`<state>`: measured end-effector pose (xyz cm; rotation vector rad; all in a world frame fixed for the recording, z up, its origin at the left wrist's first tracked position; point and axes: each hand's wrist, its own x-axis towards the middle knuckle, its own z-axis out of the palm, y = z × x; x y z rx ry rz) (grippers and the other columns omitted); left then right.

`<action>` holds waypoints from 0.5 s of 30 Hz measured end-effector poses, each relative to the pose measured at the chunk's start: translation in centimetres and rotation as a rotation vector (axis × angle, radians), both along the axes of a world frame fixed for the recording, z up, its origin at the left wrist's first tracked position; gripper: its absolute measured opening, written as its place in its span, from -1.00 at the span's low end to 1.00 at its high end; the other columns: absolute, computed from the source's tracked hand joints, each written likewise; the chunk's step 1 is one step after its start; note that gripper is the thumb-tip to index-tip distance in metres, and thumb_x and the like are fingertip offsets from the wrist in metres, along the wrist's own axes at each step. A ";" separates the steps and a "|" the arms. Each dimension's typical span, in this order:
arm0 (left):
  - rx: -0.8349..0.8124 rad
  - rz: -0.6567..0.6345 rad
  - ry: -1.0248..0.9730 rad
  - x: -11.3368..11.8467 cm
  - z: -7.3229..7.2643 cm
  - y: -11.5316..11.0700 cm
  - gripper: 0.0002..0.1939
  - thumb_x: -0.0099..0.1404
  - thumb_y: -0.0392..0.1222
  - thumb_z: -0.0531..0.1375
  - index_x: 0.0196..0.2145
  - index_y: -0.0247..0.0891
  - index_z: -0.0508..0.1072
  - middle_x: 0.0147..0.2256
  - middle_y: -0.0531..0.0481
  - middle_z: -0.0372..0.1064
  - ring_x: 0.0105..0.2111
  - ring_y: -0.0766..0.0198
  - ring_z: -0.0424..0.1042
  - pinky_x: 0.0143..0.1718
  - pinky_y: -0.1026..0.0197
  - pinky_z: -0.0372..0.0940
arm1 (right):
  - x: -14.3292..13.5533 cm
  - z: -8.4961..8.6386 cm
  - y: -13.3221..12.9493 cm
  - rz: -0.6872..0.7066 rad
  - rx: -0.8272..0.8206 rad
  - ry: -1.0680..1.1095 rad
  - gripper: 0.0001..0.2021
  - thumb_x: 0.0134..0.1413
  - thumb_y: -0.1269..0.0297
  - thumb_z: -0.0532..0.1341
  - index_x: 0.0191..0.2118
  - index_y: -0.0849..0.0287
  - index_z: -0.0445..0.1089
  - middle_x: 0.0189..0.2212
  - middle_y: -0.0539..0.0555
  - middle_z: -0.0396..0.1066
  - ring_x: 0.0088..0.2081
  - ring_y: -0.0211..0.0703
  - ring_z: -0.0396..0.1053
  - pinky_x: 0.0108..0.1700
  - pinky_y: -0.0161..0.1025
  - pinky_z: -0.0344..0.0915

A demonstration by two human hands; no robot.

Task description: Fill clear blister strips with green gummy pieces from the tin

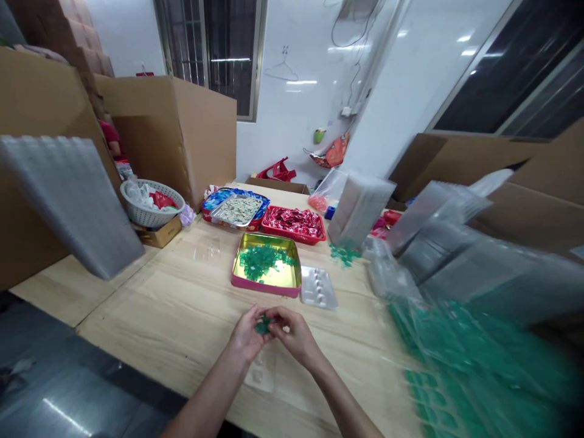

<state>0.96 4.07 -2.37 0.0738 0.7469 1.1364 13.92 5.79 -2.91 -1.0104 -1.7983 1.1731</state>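
Small green translucent pieces lie in the fingers and palm of my left hand, which is cupped around them. My right hand meets it from the right, thumb and fingertips pinched at the same green pieces. Just beyond both hands stands a gold-lined tin with a pink outer side, holding a heap of green pieces. To the tin's right a clear plastic blister tray lies flat. Another clear tray rests on the table under my hands, partly hidden by them.
A red tray of red packets and a tray of small pale pieces stand behind the tin. Stacked clear trays rise at right, near green sheets. Another stack and a basket are left.
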 end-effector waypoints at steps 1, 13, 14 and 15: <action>-0.009 0.008 0.021 -0.1 -0.2 -0.6 -0.74 0.25 -0.20 0.02 -0.50 -0.36 0.39 -0.54 -0.05 0.41 -0.51 0.27 0.40 -0.39 0.19 0.30 | 0.0 -0.4 -0.5 -0.015 -0.063 0.073 -0.87 -0.15 0.45 0.18 -0.38 0.20 0.41 -0.42 0.04 0.45 -0.38 -0.17 0.38 -0.32 -0.27 0.29; 0.151 -0.016 0.452 -1.5 -0.9 -4.2 -0.79 -0.21 -0.23 0.31 -0.58 -0.34 0.37 -0.68 0.07 0.31 -0.66 0.42 0.24 -0.58 0.32 0.07 | -0.6 -2.3 -2.6 -0.045 -0.457 0.496 -0.80 -0.29 0.30 0.39 -0.44 0.19 0.42 -0.57 -0.05 0.39 -0.53 -0.32 0.29 -0.43 -0.36 0.21; 0.165 0.000 0.481 -1.6 -1.0 -4.1 -0.79 -0.22 -0.24 0.31 -0.59 -0.34 0.36 -0.68 0.09 0.30 -0.67 0.43 0.22 -0.59 0.33 0.05 | -0.7 -2.2 -2.6 -0.040 -0.452 0.492 -0.79 -0.30 0.31 0.39 -0.44 0.19 0.41 -0.57 -0.06 0.38 -0.52 -0.32 0.29 -0.42 -0.36 0.21; 0.177 0.015 0.499 -1.7 -1.0 -4.1 -0.79 -0.23 -0.24 0.31 -0.60 -0.33 0.36 -0.68 0.10 0.29 -0.68 0.44 0.21 -0.59 0.33 0.03 | -0.7 -2.1 -2.6 -0.029 -0.443 0.478 -0.78 -0.32 0.32 0.39 -0.43 0.18 0.40 -0.56 -0.06 0.37 -0.51 -0.31 0.29 -0.41 -0.35 0.22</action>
